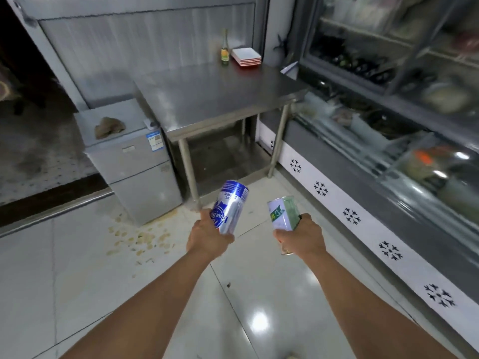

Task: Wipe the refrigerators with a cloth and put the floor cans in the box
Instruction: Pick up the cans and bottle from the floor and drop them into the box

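Blue-and-silver can (230, 207): gripped low on its body by the left hand (207, 235), tilted, held above the floor (77, 268).
Green-and-white can (282, 213): fingers of the right hand (302, 238) curl round its lower half; also clear of the floor.
Handling: thin metal, likely light, smooth, easily dented; hold mid-body with a gentle wrap.
Box: not in view.
Cloth (108, 127): brownish, crumpled on top of the small refrigerator (140, 172), beside the tabletop's left edge.
Tabletop (212, 99): bottle (224, 51) and stacked plates (246, 57) at its far right corner.
Display refrigerator (388, 125): along the right.
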{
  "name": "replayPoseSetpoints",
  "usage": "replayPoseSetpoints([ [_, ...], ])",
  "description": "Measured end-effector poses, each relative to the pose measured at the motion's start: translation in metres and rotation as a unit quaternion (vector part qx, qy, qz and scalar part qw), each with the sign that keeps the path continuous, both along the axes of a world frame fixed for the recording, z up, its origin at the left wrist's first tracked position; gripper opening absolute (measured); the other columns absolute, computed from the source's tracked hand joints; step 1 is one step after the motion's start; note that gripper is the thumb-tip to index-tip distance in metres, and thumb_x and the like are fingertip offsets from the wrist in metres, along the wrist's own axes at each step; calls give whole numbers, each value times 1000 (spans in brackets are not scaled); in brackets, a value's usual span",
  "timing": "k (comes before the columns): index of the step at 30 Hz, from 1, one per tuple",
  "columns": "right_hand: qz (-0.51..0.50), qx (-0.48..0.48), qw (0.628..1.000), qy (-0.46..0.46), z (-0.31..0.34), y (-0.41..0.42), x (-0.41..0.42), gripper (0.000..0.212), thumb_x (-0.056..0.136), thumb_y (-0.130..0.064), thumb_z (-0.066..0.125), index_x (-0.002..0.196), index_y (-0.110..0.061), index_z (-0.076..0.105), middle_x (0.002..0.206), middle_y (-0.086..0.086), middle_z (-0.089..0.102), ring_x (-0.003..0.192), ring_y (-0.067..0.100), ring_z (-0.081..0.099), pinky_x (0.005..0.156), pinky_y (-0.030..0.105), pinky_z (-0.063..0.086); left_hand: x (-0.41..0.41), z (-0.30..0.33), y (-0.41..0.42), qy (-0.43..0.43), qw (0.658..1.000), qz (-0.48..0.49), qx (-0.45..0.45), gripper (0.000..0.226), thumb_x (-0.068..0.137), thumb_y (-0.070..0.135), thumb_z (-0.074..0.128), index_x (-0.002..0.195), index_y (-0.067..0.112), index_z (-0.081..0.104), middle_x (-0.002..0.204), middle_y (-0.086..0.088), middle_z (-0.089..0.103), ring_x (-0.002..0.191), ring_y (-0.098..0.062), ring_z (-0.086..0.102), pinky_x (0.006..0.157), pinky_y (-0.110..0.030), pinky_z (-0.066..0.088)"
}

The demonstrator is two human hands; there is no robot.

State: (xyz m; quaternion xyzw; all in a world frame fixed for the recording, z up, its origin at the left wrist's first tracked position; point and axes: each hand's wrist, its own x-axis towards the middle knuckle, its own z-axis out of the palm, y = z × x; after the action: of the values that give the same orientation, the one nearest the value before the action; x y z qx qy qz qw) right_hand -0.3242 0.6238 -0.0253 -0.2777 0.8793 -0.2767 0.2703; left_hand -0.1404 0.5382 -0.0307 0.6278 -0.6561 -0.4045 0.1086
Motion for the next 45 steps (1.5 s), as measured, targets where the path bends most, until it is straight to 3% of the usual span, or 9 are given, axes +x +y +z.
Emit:
replayPoseSetpoints([
  [4,-50,-5,999,5,13,61,-21,48,67,-28,74,101,-7,47,89,4,60,74,18,60,66,30,52,-36,15,39,8,998,-68,-9,79,67,31,79,130,23,33,117,-4,55,97,-26,62,81,-43,57],
  [9,-109,-18,994,-8,18,150,-53,47,67,-32,70,103,-5,56,97,8,65,85,21,64,72,30,55,-94,30,103,33,988,-148,-11,80,67,29,80,131,22,32,116,-7,56,94,-26,64,82,-43,57],
  [13,-160,-27,987,-8,19,237,-82,47,68,-31,72,104,-6,54,93,6,64,81,18,64,68,29,55,-139,37,178,39,980,-197,-19,79,68,28,79,131,23,31,118,-7,55,94,-25,63,81,-42,57],
  [17,-228,-44,973,-1,20,343,-111,44,69,-31,77,93,-14,45,77,-4,55,53,2,48,42,17,37,-181,40,274,40,968,-248,-10,79,67,27,80,130,23,32,117,-7,55,92,-25,64,79,-42,58],
  [21,-272,-33,962,11,22,456,-132,47,67,-33,79,89,-16,41,86,1,50,71,16,47,61,24,38,-223,46,376,65,954,-292,7,71,64,21,78,123,22,38,104,-7,62,75,-28,69,67,-42,60],
  [27,-382,-25,924,11,31,618,-170,63,68,-38,78,113,-6,48,109,10,59,98,28,59,76,34,49,-292,54,524,86,917,-390,25,66,65,21,78,119,23,40,98,-3,62,71,-26,70,65,-40,60],
  [36,-541,-17,840,16,34,797,-221,66,68,-38,77,117,-5,48,116,13,58,104,30,58,77,33,46,-397,58,682,74,841,-536,-1,61,61,19,76,112,24,42,95,-5,65,70,-25,67,60,-40,59],
  [40,-581,-14,814,25,35,853,-260,69,66,-38,79,117,-4,48,116,14,58,105,31,58,83,38,51,-453,52,734,76,814,-575,14,60,61,21,76,112,23,44,95,-4,65,70,-28,69,64,-41,60],
  [45,-620,6,784,31,41,910,-317,66,67,-38,78,116,-6,48,114,12,58,100,28,58,74,32,46,-540,47,793,87,787,-611,26,62,61,21,79,112,22,44,103,-3,62,84,-29,66,74,-45,58],
])
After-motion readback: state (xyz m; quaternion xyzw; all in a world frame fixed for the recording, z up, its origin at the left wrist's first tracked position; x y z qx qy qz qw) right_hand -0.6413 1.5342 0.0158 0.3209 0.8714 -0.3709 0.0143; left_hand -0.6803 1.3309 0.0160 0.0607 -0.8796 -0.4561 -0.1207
